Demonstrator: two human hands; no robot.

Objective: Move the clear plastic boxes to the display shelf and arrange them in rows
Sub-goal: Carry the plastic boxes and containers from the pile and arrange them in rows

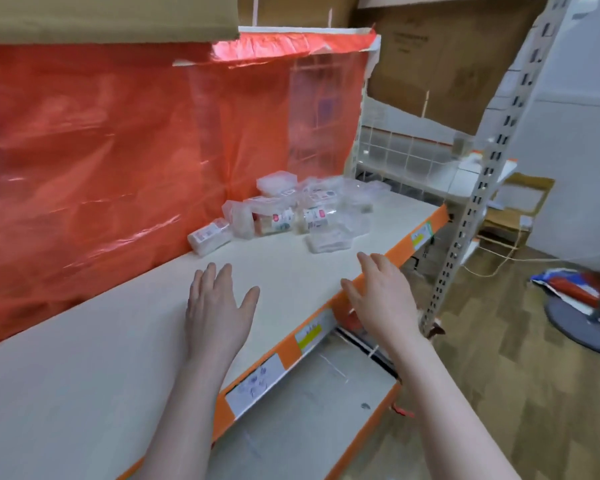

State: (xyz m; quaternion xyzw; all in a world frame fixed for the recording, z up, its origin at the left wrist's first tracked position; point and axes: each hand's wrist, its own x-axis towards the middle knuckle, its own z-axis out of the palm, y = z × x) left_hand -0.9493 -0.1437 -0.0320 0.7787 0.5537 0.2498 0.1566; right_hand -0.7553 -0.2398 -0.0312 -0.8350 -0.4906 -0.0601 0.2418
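I see my left hand (pixel 217 306) and right hand (pixel 381 296) apart, fingers straight, holding nothing, above the display shelf (pixel 84 375). The clear plastic boxes (pixel 291 211) lie heaped near the shelf's far end, against the red plastic sheet (pixel 101 150).

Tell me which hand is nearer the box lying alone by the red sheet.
Left. The left hand hovers just in front of the box; the right hand is off to its right, over the shelf edge.
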